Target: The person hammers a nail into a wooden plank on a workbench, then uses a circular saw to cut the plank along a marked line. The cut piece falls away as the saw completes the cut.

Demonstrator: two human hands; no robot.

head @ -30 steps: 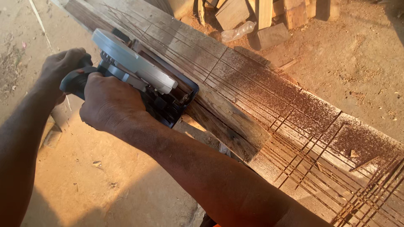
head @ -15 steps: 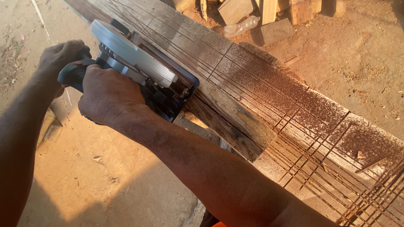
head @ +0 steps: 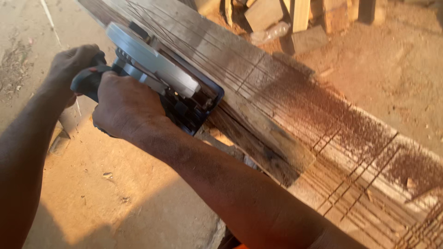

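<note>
A circular saw (head: pixel 157 78) with a pale grey blade guard and dark base plate rests on a long wooden beam (head: pixel 286 106) that runs from upper left to lower right. My right hand (head: pixel 127 103) grips the saw's main handle from above. My left hand (head: pixel 74 64) is closed around the saw's rear handle at the left. The beam's top carries many parallel saw cuts and a layer of reddish sawdust (head: pixel 350 133). The blade itself is hidden under the guard.
Sandy, dusty ground (head: pixel 115 198) lies to the left of the beam. Offcut wood blocks (head: pixel 277 14) and a crumpled plastic bottle (head: pixel 270 33) lie at the top. More sawdust-covered ground (head: pixel 397 60) spreads to the right.
The saw and both hands have stayed on the beam, shifting only slightly with the view; the grip is the same.
</note>
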